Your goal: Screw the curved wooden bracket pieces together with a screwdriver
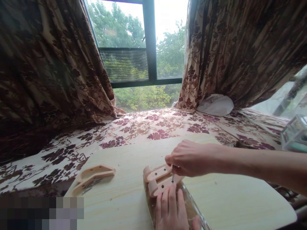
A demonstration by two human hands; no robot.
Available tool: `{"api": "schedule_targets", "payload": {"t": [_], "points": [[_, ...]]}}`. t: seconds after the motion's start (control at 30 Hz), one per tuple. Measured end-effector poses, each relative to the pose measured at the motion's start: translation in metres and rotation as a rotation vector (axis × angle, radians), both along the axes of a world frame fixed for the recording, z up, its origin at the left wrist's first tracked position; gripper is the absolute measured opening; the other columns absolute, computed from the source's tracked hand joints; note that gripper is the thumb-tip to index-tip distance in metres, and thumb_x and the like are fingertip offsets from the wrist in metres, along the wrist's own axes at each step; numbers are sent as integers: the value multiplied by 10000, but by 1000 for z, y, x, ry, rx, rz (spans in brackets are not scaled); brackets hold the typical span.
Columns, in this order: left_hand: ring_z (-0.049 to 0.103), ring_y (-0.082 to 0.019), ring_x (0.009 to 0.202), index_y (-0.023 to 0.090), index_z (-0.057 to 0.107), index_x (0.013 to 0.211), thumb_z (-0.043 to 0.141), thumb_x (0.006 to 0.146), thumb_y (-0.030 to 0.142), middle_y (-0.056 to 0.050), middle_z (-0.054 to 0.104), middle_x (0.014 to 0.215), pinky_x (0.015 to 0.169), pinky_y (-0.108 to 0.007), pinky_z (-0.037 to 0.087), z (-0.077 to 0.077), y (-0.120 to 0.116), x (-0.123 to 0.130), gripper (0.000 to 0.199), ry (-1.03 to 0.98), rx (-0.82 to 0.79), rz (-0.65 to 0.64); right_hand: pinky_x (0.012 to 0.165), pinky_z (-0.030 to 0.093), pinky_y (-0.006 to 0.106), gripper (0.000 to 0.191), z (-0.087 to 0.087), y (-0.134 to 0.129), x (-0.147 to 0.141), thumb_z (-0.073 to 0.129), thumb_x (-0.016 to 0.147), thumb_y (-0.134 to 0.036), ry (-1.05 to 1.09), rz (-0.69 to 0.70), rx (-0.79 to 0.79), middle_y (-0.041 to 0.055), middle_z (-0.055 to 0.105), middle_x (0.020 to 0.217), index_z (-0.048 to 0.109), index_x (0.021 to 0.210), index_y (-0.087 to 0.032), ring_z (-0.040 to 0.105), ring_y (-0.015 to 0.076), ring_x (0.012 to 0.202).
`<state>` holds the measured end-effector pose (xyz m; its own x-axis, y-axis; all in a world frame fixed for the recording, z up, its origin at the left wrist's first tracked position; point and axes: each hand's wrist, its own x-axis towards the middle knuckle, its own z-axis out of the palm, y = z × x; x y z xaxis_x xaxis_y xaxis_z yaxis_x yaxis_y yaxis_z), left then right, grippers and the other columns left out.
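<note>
My right hand (pixel 183 159) is closed around a thin metal driver (pixel 173 176); its handle is hidden in the fingers. The shaft points down at a hole in the nearer of two pale wooden pieces (pixel 153 188) with rounded ends and dark holes. Both pieces lie side by side on a glossy brown slab (pixel 192 207). My left hand (pixel 170 209) lies with fingers stretched out, fingertips against the nearer wooden piece and palm over the slab. Further left, two more angled wooden pieces (pixel 103 172) rest near some small dark metal parts (pixel 92 184).
The light wood tabletop (pixel 129 204) has rounded corners. Behind it stretches a floral cloth (pixel 153 124) below a window (pixel 151 41) with patterned curtains (pixel 216 48). A white bag (pixel 216 104) lies by the right curtain, and a clear box (pixel 295 134) stands at far right.
</note>
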<state>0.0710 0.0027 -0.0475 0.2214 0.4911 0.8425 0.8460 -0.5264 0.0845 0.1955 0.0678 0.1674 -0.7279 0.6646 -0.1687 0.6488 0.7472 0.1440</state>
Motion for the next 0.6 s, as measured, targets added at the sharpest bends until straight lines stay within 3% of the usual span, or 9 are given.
{"api": "schedule_targets", "payload": {"t": [0.17, 0.27, 0.43, 0.6], "points": [[541, -270, 1081, 181, 640, 1051, 557, 722, 457, -72, 645, 1138, 964, -421, 363, 2, -3, -1, 437, 22, -40, 7, 469, 203, 269, 141, 9, -1, -3, 492, 854, -202, 16, 76, 16, 65, 665, 735, 622, 856, -148, 525, 135, 550], [535, -273, 1082, 176, 639, 1048, 559, 723, 464, -71, 643, 1138, 963, -424, 360, 2, -3, -1, 442, 25, -43, 7, 474, 208, 273, 203, 5, -1, -5, 428, 890, -161, 13, 121, -11, 67, 653, 728, 612, 806, -145, 506, 126, 542], [529, -266, 1087, 175, 640, 1040, 536, 737, 474, -75, 643, 1129, 954, -412, 368, 4, -2, -2, 439, 45, -19, -1, 481, 188, 294, 218, -4, 3, -9, 410, 905, -186, 51, 35, 39, 71, 661, 709, 608, 823, -142, 520, 140, 540], [526, -268, 1084, 186, 642, 1041, 592, 685, 474, -64, 638, 1140, 962, -407, 369, 7, -3, -2, 461, 64, -43, 16, 488, 193, 289, 242, 1, 5, -8, 432, 897, -251, 16, -9, 30, 87, 680, 712, 629, 795, -152, 538, 148, 552]]}}
